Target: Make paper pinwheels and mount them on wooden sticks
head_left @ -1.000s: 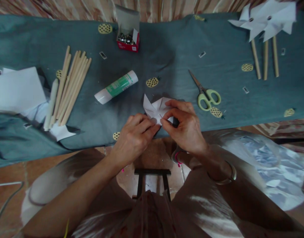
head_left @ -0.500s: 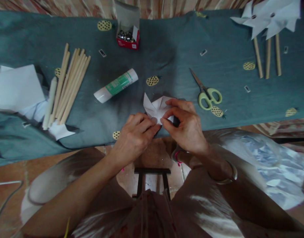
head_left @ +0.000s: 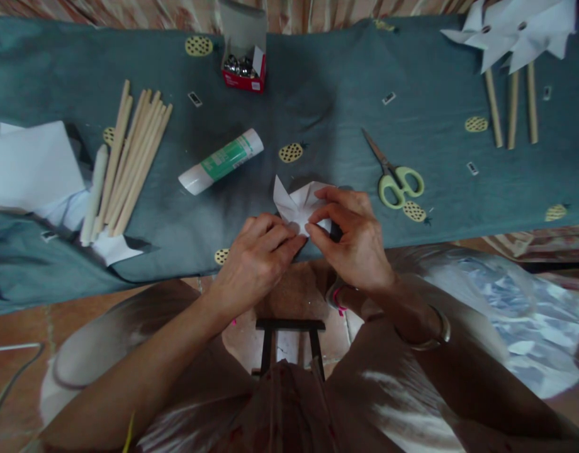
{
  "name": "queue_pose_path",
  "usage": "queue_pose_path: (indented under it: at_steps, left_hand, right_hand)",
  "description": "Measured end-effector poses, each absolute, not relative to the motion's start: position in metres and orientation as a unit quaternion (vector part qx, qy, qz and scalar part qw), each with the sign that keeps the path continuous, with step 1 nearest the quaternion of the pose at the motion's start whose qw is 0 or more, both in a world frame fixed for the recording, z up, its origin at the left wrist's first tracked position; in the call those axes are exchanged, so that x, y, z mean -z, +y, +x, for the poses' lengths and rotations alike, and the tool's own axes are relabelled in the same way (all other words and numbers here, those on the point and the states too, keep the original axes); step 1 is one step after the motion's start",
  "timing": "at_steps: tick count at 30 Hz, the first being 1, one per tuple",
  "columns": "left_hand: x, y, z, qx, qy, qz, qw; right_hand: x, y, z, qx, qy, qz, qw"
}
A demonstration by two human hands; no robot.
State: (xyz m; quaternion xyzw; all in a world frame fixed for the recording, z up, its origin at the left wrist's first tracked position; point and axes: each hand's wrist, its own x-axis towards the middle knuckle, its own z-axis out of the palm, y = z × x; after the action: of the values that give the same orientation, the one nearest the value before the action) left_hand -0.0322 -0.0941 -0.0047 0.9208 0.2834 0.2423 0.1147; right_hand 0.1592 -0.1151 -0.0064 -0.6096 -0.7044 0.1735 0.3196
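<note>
A white paper pinwheel (head_left: 296, 204) with folded points lies at the front edge of the table, between both hands. My left hand (head_left: 261, 251) is closed on its lower left edge, thumb and fingers pressed to the paper. With thumb and index finger, my right hand (head_left: 350, 236) pinches the paper near its lower middle, the other fingers curled over its right side. The fingers hide part of the pinwheel. Beyond it to the left lies a glue stick (head_left: 226, 159) with a green label. Scissors (head_left: 396, 179) with light green handles rest to the right.
Wooden sticks (head_left: 138, 163) and a pale candle-like rod (head_left: 95, 195) lie at left, by white paper sheets (head_left: 29, 167). An open red box (head_left: 243, 82) of shiny metal pieces stands at the back. Finished paper pinwheels (head_left: 520, 31) on sticks lie at far right on the green cloth (head_left: 337, 126).
Almost nothing differs. Both hands keep the same grip on the paper pinwheel, and the view has shifted very slightly.
</note>
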Motion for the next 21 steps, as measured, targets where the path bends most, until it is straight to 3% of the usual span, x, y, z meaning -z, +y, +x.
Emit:
queue_pose_path:
  at_steps: [21]
  left_hand:
    - [0.004,-0.094,-0.031,-0.238,0.285,0.922,0.108]
  right_hand:
    - [0.018,-0.127,0.155,-0.042,-0.786,-0.553,0.273]
